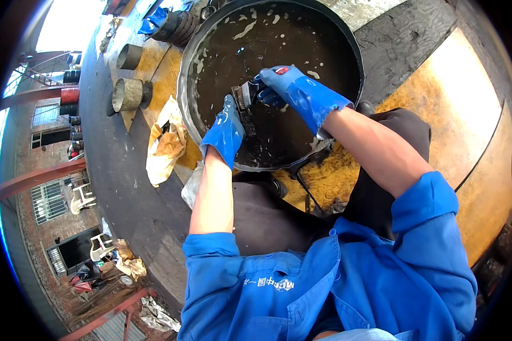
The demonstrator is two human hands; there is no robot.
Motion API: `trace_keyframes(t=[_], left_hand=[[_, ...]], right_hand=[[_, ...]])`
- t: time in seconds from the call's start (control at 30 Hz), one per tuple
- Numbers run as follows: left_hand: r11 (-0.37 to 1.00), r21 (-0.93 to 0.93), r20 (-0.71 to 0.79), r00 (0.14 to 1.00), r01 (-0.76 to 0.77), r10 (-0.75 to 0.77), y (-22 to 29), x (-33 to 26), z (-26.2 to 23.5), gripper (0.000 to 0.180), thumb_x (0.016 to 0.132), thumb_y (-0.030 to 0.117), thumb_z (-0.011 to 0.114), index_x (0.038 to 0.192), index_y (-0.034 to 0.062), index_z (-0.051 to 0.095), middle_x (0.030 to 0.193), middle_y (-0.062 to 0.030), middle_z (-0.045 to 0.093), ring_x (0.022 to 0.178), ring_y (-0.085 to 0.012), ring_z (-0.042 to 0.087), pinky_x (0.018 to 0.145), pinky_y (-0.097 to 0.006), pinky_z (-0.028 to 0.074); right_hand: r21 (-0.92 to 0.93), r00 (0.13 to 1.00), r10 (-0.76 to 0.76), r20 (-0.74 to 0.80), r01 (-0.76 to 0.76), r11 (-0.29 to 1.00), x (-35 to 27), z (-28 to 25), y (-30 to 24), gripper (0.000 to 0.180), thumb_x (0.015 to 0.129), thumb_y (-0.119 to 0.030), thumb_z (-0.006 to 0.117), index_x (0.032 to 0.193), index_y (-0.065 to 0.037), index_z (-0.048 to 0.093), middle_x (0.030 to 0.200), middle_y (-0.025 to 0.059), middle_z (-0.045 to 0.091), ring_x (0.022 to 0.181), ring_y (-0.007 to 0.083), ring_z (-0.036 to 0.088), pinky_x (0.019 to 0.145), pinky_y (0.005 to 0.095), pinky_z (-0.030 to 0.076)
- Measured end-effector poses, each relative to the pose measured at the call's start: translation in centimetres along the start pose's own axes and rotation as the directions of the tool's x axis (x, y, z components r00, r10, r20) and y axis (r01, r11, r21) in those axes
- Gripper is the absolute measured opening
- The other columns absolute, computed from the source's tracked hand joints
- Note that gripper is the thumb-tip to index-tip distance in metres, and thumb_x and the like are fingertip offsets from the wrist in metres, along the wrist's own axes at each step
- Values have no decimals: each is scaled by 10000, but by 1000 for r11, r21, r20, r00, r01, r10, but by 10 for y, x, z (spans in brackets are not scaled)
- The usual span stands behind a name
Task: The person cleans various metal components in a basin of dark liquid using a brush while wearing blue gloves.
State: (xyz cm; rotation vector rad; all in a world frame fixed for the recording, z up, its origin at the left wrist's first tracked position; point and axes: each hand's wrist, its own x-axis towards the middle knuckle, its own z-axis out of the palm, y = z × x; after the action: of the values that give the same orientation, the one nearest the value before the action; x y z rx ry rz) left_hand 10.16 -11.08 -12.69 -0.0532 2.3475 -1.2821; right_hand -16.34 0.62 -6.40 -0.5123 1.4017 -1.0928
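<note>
A wide round metal pan [184, 96] of dark liquid stands in front of me, with pale foam flecks on its surface. My right hand [279, 85], in a blue rubber glove, is closed round a paintbrush [247, 92] with a metal band; a red spot, perhaps its handle end, shows at the thumb. The bristles point left, close to the fingertips of my left hand [226, 125]. That hand, also in a blue glove, grips a dark, wet metal part [248, 122] over the liquid. Its fingers are partly hidden, and the part's full shape is lost against the dark liquid.
Short metal cylinders [127, 95] stand left of the pan. A crumpled, stained yellowish bag [166, 142] lies nearer to me. At the back left is a dark ribbed container [176, 27] with blue material beside it. Yellow-stained boards [438, 96] cover the right side. White chairs [81, 199] stand far left.
</note>
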Motion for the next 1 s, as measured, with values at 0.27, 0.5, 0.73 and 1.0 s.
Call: trace_keyframes(t=[0.27,0.5,0.73,1.0], left_hand=[[993,119,-50,999,22,-16,-18,-12,-34,416,1083,124,483,1371,-143,619,1357,-199,699,1221,-317,665,1198,-445,419],[942,-300,-138,970,151,-199,1,-14,-1,419,1076,106,473,1407,-114,606,1327,-195,717,1223,-336,674,1189,-444,433],[575,-798,-71,919,181,-387,5,-13,4,454,1073,44,396,1507,-57,479,1287,-260,701,1318,-322,629,1162,-414,455],[916,-351,19,980,194,-200,-48,-21,-97,462,1017,65,488,1456,-48,576,1441,-203,646,1382,-331,587,1231,-424,398]], right_hand=[[-239,983,-171,69,183,954,-42,11,28,317,1003,-324,636,1133,-77,786,907,71,794,788,139,747,751,306,607],[-573,949,-262,175,315,757,-59,8,34,295,1006,-305,650,1132,-86,801,945,53,801,863,135,750,839,314,603],[-246,947,-319,25,316,916,-59,12,15,325,1036,-302,649,1222,-64,768,1000,53,784,906,121,725,845,292,597],[-371,928,-230,292,331,868,-68,3,28,296,1025,-285,634,1193,-93,784,1033,74,801,934,149,751,901,317,600]])
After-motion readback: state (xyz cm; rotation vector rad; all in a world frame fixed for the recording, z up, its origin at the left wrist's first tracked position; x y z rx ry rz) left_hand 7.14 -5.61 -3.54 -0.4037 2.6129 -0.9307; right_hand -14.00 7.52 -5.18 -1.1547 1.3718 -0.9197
